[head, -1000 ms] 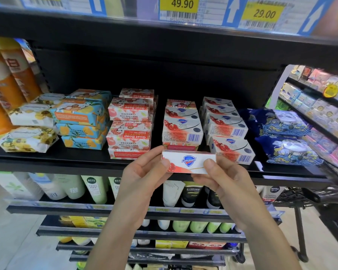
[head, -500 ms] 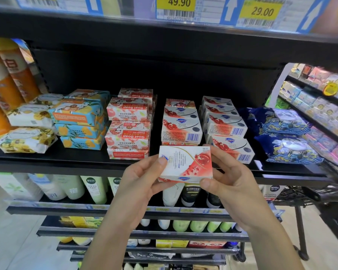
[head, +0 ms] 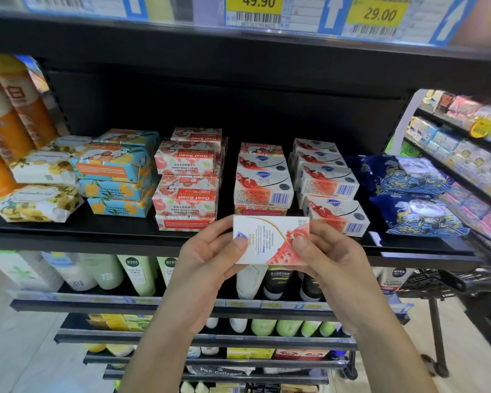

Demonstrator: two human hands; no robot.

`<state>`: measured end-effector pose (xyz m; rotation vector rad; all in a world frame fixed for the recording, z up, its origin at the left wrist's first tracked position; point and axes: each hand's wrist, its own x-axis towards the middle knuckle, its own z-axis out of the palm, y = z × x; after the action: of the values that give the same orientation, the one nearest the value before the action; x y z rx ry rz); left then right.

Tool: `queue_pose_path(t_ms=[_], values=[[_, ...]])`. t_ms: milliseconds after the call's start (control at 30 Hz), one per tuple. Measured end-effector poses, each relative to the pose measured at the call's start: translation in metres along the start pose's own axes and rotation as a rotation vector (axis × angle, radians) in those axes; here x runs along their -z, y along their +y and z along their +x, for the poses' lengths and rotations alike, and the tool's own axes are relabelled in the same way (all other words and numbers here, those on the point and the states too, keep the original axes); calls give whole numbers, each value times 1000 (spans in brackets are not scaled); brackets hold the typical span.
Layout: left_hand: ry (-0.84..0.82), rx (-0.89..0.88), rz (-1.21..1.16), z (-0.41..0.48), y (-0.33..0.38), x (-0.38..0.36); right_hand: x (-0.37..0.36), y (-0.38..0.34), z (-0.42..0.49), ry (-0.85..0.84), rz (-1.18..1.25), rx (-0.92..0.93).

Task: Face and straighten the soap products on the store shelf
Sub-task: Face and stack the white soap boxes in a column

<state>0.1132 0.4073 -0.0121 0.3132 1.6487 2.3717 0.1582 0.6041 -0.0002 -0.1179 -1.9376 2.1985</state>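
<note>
While both of our hands clamp it at the center of the frame, the soap box shows us its broad white and red face, in front of the black shelf edge. Our left hand pinches the box's left end, thumb on the printed face and fingers behind. Our right hand pinches the right end the same way. The box's long side runs level across the frame. Its small print seems to run sideways, though it is too blurred for us to be sure.

Just above the held box, 2 stacks of matching red and white boxes stand on the shelf. The center stack sits directly behind the box, and the right stack has its front box turned at an angle. Left of them, the Goat Soap boxes are piled with their lettering upside down. Further left lie blue and yellow wrapped bars, then white floral packs beside orange bottles at the left edge. Dark blue packs lie at the shelf's right end. Yellow price tags reading 49.90 and 29.00 line the top of the frame. Tubes stand on the shelf below our hands.
</note>
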Motion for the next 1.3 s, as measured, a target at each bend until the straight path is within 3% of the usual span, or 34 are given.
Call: queue_pose_path(t_ms=[567,867,1300], values=[[43,109,-24,-2,3,-4,12,6,0,-131,10,206],[26,62,-49,-2,0,-4,10,10,1,-82,-62,-54],[59,114,50,-3,-3,-1,8,5,-2,-99,96,-59]])
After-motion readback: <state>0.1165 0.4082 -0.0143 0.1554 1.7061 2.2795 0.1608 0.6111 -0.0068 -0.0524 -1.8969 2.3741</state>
